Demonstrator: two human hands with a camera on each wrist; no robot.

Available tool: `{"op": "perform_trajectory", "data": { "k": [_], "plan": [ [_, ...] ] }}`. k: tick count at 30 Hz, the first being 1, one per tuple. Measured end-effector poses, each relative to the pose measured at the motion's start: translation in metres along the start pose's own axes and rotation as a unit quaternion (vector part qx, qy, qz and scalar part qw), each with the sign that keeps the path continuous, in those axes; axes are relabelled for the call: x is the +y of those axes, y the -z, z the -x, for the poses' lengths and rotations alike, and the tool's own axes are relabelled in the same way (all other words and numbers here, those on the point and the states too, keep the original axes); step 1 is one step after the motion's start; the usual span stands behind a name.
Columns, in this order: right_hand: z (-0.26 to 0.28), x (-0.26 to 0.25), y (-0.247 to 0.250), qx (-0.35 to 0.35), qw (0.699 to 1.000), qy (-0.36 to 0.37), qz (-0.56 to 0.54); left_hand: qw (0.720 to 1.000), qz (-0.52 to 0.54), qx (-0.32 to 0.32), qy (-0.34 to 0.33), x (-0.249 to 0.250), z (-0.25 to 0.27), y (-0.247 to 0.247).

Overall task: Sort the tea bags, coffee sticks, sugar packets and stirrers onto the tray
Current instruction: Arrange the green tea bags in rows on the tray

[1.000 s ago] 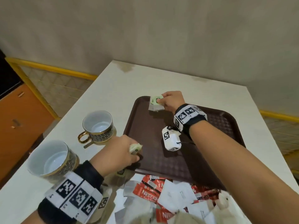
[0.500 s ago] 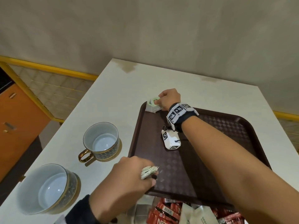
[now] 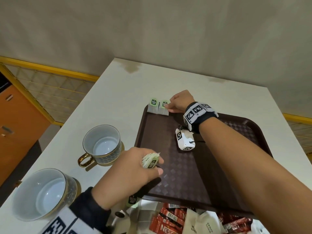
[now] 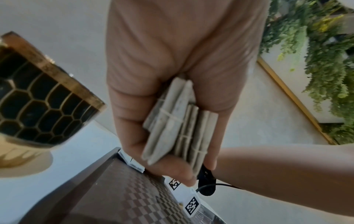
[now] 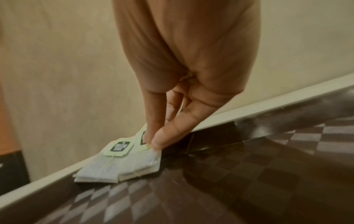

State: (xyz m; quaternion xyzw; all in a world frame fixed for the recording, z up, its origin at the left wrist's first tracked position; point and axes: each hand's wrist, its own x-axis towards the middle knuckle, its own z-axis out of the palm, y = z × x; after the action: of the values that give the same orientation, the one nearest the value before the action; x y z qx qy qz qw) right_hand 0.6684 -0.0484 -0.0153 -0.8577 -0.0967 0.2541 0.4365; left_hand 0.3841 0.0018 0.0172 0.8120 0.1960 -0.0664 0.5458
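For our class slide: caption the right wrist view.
Right hand pinches a tea bag beside another at the tray's corner.

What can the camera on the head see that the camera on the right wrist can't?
Only the head view shows the two cups, the left hand gripping a bundle of tea bags, and the red coffee sticks. Only the right wrist view shows the right hand's fingertips pinching a tea bag tag. Both show the brown tray and the two tea bags at its far corner.

Dark brown checker-patterned tray (image 3: 194, 179), green-tagged grey tea bags (image 3: 157, 108), red coffee sticks (image 3: 170, 220), gold-trimmed honeycomb-patterned cups (image 3: 102, 146).
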Motion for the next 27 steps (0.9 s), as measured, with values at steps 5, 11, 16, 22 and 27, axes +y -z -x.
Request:
{"op": "perform_trajectory", "data": {
  "k": [5, 11, 16, 22, 27],
  "plan": [
    [0.003, -0.003, -0.003, 0.023, 0.999, 0.001, 0.022, 0.994, 0.094, -0.017, 0.058, 0.002, -0.008, 0.0],
    [0.004, -0.004, -0.006, 0.037, 0.997, 0.026, 0.056, 0.983, 0.165, -0.022, 0.079, 0.006, -0.015, 0.001],
    [0.001, -0.006, -0.007, 0.042, 0.989, 0.061, 0.127, 0.984, 0.161, -0.019, 0.073, 0.007, -0.018, 0.0],
    [0.0, -0.017, -0.013, 0.009, 0.929, 0.219, 0.298, 0.981, 0.178, -0.019, 0.07, 0.005, -0.016, 0.001],
    [0.007, -0.017, -0.034, -0.042, 0.853, 0.27, 0.446, 0.981, 0.183, -0.012, 0.067, -0.001, -0.016, 0.003]
  ]
}}
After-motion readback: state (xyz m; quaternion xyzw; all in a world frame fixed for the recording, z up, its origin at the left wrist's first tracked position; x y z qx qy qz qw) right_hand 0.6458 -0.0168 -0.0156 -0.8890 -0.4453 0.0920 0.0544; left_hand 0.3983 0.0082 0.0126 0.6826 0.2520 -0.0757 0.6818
